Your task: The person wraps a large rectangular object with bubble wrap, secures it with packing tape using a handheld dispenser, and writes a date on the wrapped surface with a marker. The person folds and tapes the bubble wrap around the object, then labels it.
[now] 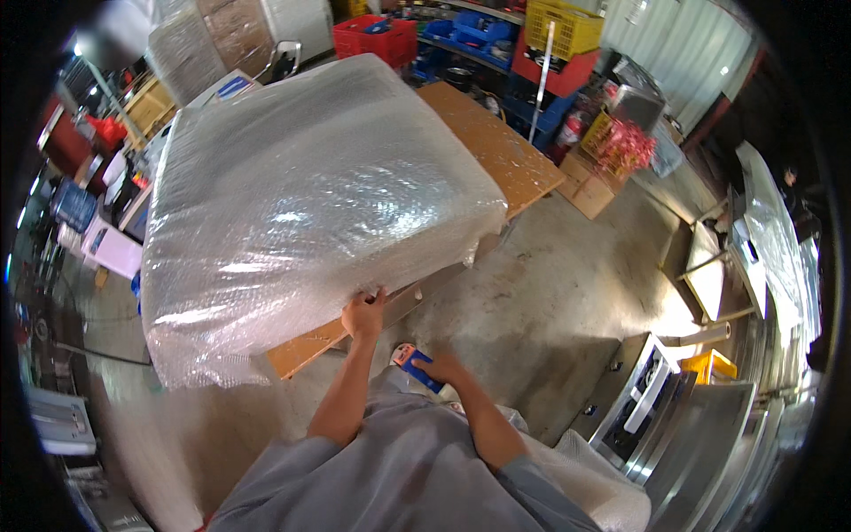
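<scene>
Bubble-wrapped item (310, 177), broad and block-like, as seen in the head view, lies on a brown wooden surface (492, 146) in front of the person. Its clear film is glossy and creased, and hangs past the near edge at the left. Exposed parts of the surface, at the far right and along the near edge, are scuffed and carry pale specks.

Hands: the left hand (363, 315) is at the near hem of the film, fingers bent and narrow; whether it grips the film cannot be told. The right hand (441, 368) is closed around a blue-and-orange implement (413, 362), near the person's body.

Room: the concrete floor (550, 275) is stained. Beyond the surface stand a red crate (372, 37), blue bins (479, 35) and a yellow crate (563, 25). Red shredded material (628, 144) sits by a cardboard box (585, 182). Corrugated panelling (683, 44) forms the far wall; metal panels (700, 434) occupy the lower right.
</scene>
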{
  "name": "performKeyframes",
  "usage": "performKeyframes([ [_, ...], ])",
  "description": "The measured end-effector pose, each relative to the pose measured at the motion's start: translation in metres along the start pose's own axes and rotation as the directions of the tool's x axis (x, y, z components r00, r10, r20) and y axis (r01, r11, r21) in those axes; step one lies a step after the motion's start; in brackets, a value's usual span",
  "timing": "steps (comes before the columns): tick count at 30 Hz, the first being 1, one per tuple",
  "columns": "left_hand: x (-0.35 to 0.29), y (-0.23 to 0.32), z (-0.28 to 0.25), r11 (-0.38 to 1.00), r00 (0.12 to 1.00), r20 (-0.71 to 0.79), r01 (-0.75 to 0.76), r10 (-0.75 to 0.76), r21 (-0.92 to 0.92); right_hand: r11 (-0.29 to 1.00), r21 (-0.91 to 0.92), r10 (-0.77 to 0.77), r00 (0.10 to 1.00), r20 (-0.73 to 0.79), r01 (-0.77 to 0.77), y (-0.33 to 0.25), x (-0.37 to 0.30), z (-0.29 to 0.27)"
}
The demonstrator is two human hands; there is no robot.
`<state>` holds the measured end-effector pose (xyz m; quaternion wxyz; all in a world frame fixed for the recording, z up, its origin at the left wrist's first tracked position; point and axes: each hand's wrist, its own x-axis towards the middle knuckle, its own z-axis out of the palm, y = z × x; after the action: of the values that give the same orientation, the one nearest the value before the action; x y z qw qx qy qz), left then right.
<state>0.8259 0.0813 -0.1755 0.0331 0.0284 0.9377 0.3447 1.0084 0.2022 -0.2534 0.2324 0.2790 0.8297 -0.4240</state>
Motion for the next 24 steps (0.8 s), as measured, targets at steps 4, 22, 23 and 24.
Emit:
performKeyframes([
  [4,-0.011,-0.059,-0.040,0.826,0.989,0.060,-0.077,0.133,-0.558,0.983,0.173,0.061,0.998,0.017,-0.063,0.023,-0.032,0.032],
  [22,-0.021,-0.114,-0.203,0.455,0.999,0.038,0.043,-0.021,-0.890,0.712,0.684,-0.045,0.983,-0.178,0.156,-0.164,-0.143,-0.025],
  [23,-0.018,-0.119,-0.194,0.372,1.000,0.006,0.003,0.005,-0.928,0.727,0.662,-0.059,0.978,-0.201,0.180,-0.186,-0.148,-0.039],
  [24,-0.015,-0.116,-0.192,0.343,0.998,0.033,0.013,0.053,-0.939,0.739,0.644,-0.059,0.972,-0.228,0.196,-0.204,-0.153,-0.050],
])
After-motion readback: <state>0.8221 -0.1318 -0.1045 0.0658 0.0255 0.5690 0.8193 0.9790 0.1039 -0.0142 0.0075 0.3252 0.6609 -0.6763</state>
